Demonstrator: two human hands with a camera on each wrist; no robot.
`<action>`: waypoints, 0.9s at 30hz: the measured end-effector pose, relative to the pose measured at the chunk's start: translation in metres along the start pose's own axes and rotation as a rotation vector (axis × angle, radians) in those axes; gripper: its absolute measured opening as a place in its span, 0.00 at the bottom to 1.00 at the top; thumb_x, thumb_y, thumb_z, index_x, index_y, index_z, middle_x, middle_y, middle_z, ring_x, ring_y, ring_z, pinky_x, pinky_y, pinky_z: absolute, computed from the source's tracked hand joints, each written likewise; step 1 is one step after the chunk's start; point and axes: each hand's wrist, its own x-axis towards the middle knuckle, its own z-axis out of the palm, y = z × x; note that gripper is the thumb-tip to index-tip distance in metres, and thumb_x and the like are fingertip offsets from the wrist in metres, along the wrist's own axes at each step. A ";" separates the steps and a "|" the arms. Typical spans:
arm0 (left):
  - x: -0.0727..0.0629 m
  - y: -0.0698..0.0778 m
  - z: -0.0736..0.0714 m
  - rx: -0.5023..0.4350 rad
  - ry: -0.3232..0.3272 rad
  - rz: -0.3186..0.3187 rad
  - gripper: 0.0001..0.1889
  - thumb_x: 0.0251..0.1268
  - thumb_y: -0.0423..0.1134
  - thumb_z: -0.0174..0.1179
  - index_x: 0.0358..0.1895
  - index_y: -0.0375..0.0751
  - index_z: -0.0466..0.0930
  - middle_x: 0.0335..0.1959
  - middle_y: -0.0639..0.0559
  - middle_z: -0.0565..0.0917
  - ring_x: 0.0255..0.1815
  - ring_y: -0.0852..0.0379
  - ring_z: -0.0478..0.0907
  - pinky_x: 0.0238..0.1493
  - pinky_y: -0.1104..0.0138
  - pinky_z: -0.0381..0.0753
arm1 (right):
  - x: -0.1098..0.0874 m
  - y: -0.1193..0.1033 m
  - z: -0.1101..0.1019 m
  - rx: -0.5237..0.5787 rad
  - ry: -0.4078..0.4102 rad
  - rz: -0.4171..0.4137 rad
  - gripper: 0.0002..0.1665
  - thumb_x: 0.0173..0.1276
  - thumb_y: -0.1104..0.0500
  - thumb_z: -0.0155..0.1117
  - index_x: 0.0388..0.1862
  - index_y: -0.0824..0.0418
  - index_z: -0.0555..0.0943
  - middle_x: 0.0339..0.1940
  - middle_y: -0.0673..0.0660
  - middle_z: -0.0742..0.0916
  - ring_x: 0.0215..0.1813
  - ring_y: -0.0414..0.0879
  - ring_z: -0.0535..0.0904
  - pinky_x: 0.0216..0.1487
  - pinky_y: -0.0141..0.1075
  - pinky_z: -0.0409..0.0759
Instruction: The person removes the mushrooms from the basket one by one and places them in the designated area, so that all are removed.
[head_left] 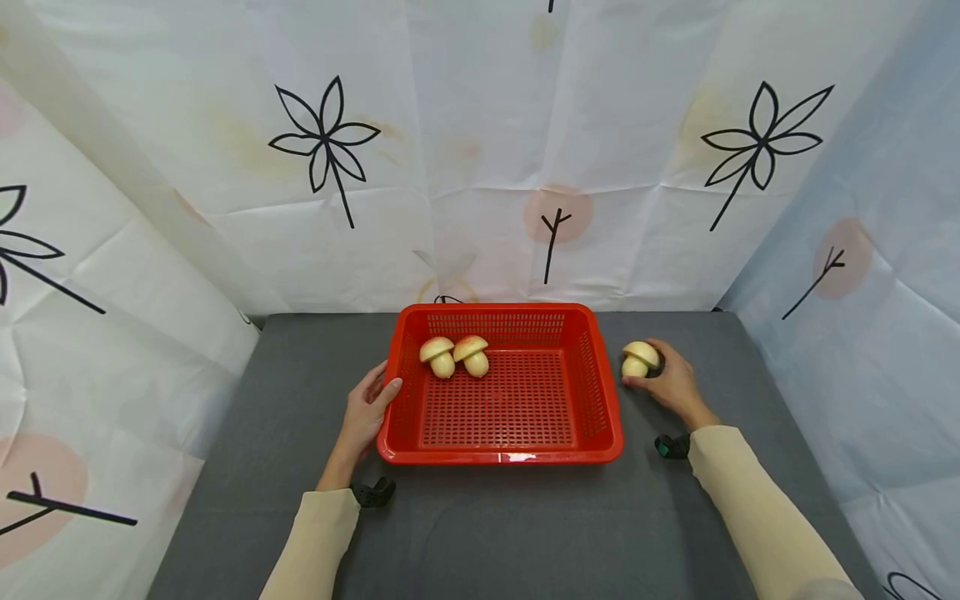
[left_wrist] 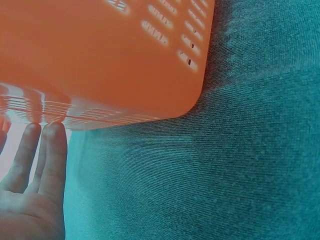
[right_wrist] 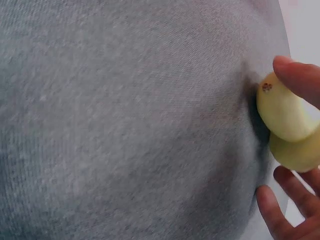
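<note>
A red plastic basket [head_left: 498, 457] with slotted walls stands on the grey table. My left hand [head_left: 367, 404] holds its left side, the thumb at the rim and the fingers against the outer wall. Seen from the left wrist, the fingers [left_wrist: 54, 155] touch the basket's side [left_wrist: 125, 75]. Two toy mushrooms, one on the left [head_left: 438, 357] and one beside it [head_left: 472, 356], lie in the basket's back left part. To the right of the basket, my right hand [head_left: 675, 382] holds another mushroom [right_wrist: 287, 112] between thumb and fingers, at or just above the tabletop.
Grey cloth covers the table [head_left: 495, 533]. White sheets with black plant drawings [head_left: 480, 150] hang behind it and at both sides. A thin black cable [head_left: 447, 298] shows behind the basket. Black bands [head_left: 373, 492] sit at both wrists.
</note>
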 end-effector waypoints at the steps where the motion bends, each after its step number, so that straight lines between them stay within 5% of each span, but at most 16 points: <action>1: 0.000 0.000 0.000 -0.003 -0.001 0.000 0.32 0.77 0.43 0.59 0.78 0.41 0.61 0.69 0.36 0.73 0.63 0.37 0.76 0.53 0.58 0.85 | -0.001 0.001 0.000 -0.006 0.012 0.002 0.54 0.60 0.54 0.79 0.76 0.72 0.60 0.68 0.77 0.70 0.66 0.71 0.67 0.65 0.65 0.66; 27: 0.000 0.002 0.001 -0.014 0.000 0.001 0.31 0.77 0.42 0.59 0.78 0.40 0.61 0.70 0.36 0.72 0.64 0.35 0.75 0.54 0.56 0.84 | 0.000 -0.001 -0.003 -0.021 -0.016 0.016 0.56 0.60 0.51 0.79 0.77 0.72 0.59 0.68 0.76 0.70 0.64 0.70 0.68 0.62 0.64 0.68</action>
